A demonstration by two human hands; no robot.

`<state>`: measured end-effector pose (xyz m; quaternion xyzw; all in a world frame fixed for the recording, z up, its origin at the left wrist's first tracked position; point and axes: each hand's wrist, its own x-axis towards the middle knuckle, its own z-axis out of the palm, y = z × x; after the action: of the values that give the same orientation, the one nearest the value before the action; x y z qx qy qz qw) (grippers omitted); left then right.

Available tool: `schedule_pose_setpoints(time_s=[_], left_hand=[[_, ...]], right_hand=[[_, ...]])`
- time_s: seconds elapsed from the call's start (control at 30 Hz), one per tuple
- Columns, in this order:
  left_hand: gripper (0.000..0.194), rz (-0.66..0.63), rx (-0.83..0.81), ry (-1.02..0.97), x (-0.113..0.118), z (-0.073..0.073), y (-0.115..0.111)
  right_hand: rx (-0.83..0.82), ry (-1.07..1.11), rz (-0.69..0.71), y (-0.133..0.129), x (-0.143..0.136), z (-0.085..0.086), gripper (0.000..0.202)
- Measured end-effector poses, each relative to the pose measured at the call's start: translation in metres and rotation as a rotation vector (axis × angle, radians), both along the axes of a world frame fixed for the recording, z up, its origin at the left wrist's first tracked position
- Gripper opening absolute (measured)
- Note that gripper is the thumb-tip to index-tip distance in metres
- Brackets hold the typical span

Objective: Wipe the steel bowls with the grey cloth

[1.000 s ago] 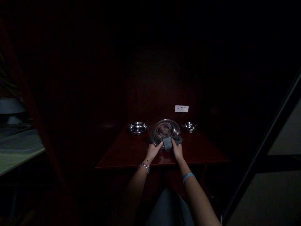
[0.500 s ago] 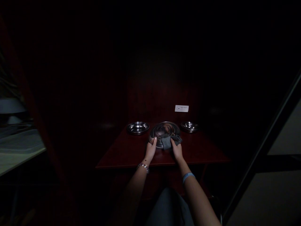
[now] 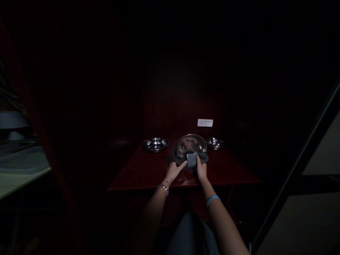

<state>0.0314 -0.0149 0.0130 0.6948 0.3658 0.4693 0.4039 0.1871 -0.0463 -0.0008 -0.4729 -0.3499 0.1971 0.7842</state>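
At the far left, a pale ledge point(image 3: 13, 184) sticks in from the edge, with dim clutter on it that is too dark to make out. Next, a shiny metal bowl point(image 3: 156, 145) stands upright on the far left part of the dark red worktop point(image 3: 151, 173). Nearer and to its right, the left hand point(image 3: 174, 171), a beaded bracelet point(image 3: 163, 190) at its wrist, grips the near left rim of a metal dish point(image 3: 190, 144), thumb on top. The dish is at the middle of the worktop, tilted with its far edge raised. The right hand point(image 3: 202, 170), above a blue wristband point(image 3: 213, 200), pinches a grey cloth point(image 3: 191, 160) against the dish's near right rim. On the far right part, just beside the dish, sit smaller metal bowls point(image 3: 215, 143), apparently stacked; a white socket plate point(image 3: 205, 123) is on the wall behind.
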Motion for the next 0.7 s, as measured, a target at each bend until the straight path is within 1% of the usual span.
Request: schedule_pose_setpoints(time_s=[0.07, 0.13, 0.23, 0.37, 0.5, 0.7], left_hand=[[0.049, -0.009, 0.011, 0.089, -0.001, 0.001, -0.002], [0.046, -0.011, 0.026, 0.117, -0.002, 0.002, -0.005], [0.041, 0.01, 0.003, 0.104, -0.001, 0.004, -0.006], [0.035, 0.028, -0.075, 0.073, 0.002, 0.003, -0.002], [0.035, 0.04, -0.075, -0.08, 0.003, -0.001, 0.005], [0.053, 0.129, -0.088, -0.375, 0.0, -0.002, 0.01]], right_hand=[[-0.003, 0.023, 0.008, 0.0, 0.0, 0.0, 0.059], [-0.029, 0.038, 0.024, 0.0, 0.0, -0.001, 0.06], [-0.076, 0.031, 0.043, 0.0, 0.0, -0.002, 0.058], [-0.086, -0.003, 0.051, -0.001, 0.0, -0.003, 0.055], [-0.105, -0.025, 0.05, -0.003, -0.001, -0.001, 0.054], [-0.095, -0.095, 0.1, -0.002, -0.001, -0.001, 0.051]])
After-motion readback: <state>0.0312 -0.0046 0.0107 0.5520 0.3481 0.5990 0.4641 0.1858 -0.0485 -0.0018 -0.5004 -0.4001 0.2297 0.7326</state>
